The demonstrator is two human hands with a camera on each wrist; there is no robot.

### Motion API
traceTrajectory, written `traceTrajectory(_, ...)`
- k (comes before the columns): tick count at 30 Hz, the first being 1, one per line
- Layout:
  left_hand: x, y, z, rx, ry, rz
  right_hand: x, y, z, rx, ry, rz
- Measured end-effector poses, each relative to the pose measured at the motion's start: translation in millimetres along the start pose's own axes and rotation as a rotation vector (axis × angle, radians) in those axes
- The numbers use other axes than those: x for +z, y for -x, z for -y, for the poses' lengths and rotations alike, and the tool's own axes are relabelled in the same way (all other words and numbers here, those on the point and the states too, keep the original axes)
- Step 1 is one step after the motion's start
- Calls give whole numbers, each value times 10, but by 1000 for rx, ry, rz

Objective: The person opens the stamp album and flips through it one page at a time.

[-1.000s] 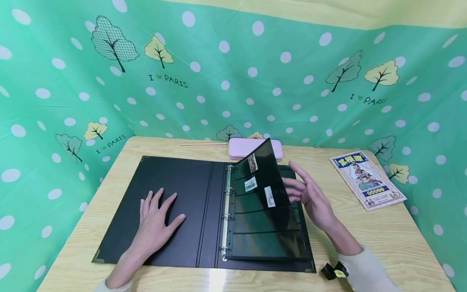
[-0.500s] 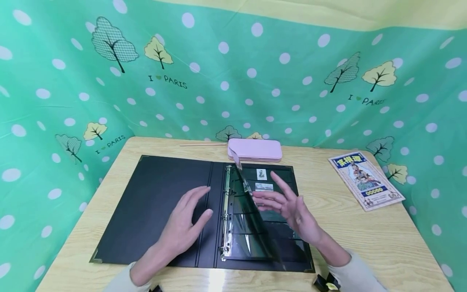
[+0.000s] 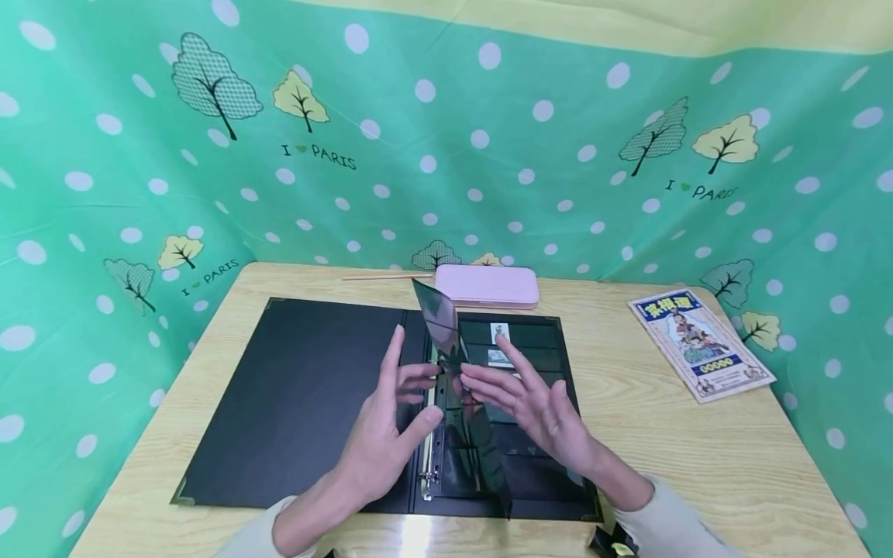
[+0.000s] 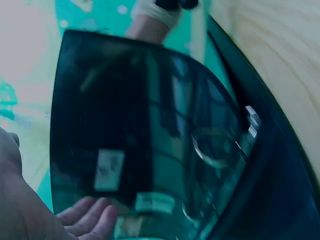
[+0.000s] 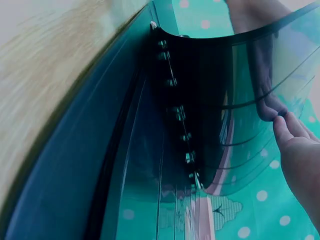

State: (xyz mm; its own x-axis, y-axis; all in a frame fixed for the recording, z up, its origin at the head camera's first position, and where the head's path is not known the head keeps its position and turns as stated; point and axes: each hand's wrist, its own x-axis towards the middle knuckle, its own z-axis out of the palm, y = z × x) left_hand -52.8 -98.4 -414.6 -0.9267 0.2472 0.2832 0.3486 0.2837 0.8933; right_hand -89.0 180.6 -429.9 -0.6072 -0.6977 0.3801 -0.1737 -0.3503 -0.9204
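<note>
A black ring binder [image 3: 307, 387] lies spread on the table, its metal ring bar [image 3: 428, 469] along the middle. One dark, glossy stamp page [image 3: 441, 322] stands up on the rings, bent and nearly edge-on in the head view. My right hand [image 3: 540, 407] touches the page's right face with extended fingertips. On its other side is my left hand [image 3: 377, 442], fingers spread and close to the sheet. Small stamps [image 3: 499, 333] sit in the strips of the page beneath. Through the raised page, the left wrist view shows a pale stamp [image 4: 109, 170].
Behind the binder lies a pink case [image 3: 487, 287], with a thin stick [image 3: 387, 277] to its left. A colourful printed booklet [image 3: 701, 345] rests at the right of the wooden table [image 3: 649, 434]. A green dotted cloth [image 3: 391, 194] hangs around the back.
The stamp page has swung left from leaning right to upright, pushed by my right hand. My left hand has risen off the left cover and come over to the page.
</note>
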Motion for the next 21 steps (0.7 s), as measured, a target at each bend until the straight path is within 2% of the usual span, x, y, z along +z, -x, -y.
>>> traceTrajectory(4,50,18,-139,-150,69,14,60,-65,-26,-6,-15,19)
traceTrajectory(6,73,24,-185,-217,51,21,87,-89,-37,-5,-16,27)
traceTrajectory(9,104,32,-225,-277,3,29,111,-101,-47,-5,-20,36)
traceTrajectory(11,108,39,-241,-282,-21,25,118,-106,-54,-8,-24,39)
traceTrajectory(17,50,42,-222,-216,-32,42,86,-88,-80,-68,-26,25)
traceTrajectory(21,-40,47,-197,-221,-17,52,39,-56,-93,-118,-27,8)
